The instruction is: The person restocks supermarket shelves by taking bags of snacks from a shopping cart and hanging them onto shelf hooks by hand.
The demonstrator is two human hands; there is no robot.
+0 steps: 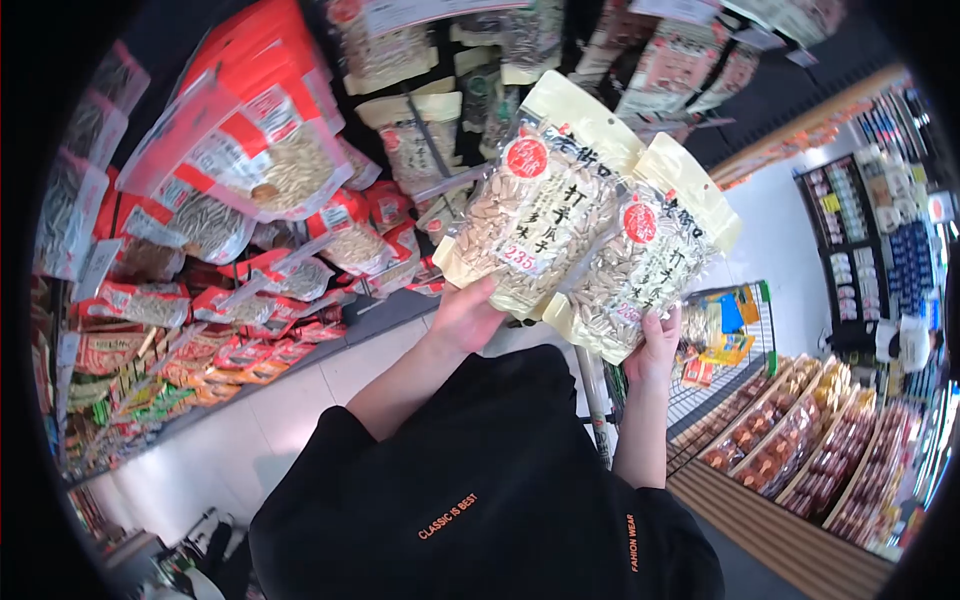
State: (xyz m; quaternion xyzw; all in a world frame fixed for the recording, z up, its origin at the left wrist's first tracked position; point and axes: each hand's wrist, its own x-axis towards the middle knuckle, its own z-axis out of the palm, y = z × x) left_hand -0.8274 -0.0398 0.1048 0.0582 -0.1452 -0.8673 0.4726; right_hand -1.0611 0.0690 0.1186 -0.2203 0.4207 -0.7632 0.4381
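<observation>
My left hand (470,316) grips the lower corner of a cream and clear bag of sunflower seeds (535,205), with its fingers hidden behind the pack. A second, matching bag of seeds (640,260) is pinched at its lower right edge by my right hand (655,345), thumb on the front. Both bags are tilted and held side by side in front of me, the left one partly overlapping the right. Each carries a red round logo and dark lettering, with seeds showing through the clear front.
Hanging packs with red tops (285,150) and more bags on hooks (410,140) fill the shelf at left and ahead. Behind my right hand stands a shopping cart (765,335) holding several packages. Slanted bins of packed goods (765,440) line the right; pale floor tiles (305,390) lie below.
</observation>
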